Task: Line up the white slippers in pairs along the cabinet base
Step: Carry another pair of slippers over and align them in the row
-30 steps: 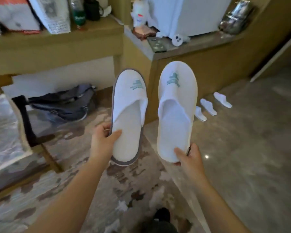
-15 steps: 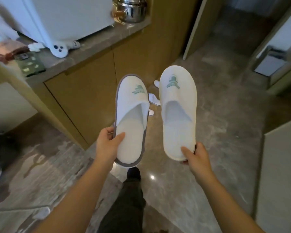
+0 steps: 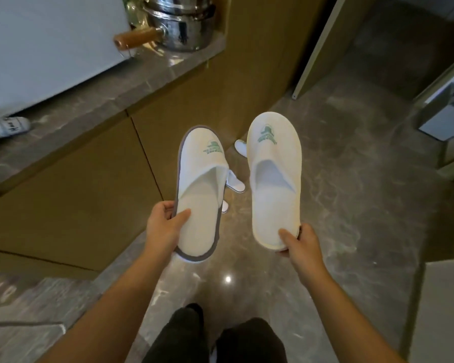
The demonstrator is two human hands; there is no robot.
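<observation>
My left hand (image 3: 165, 226) grips the heel edge of a white slipper with a grey rim (image 3: 199, 189), thumb on its insole. My right hand (image 3: 299, 243) pinches the heel of a second white slipper (image 3: 274, 179) with a green logo on its toe. Both slippers are held up in the air, toes pointing away, side by side with a gap between them. Behind them, on the floor by the wooden cabinet base (image 3: 189, 113), lie other white slippers: one (image 3: 235, 183) shows in the gap, another toe (image 3: 241, 148) further back. The held slippers hide most of them.
The cabinet runs along the left, topped by a marble counter (image 3: 131, 82) with a steel pot (image 3: 181, 24) and a white appliance (image 3: 50, 43). A door frame (image 3: 315, 48) stands at the back right. A pale panel (image 3: 440, 310) is at the lower right. My legs (image 3: 215, 339) show below.
I have walked forward along the cabinet with both slippers held the same way. The slippers on the floor are now closer and mostly hidden behind the ones I hold.
</observation>
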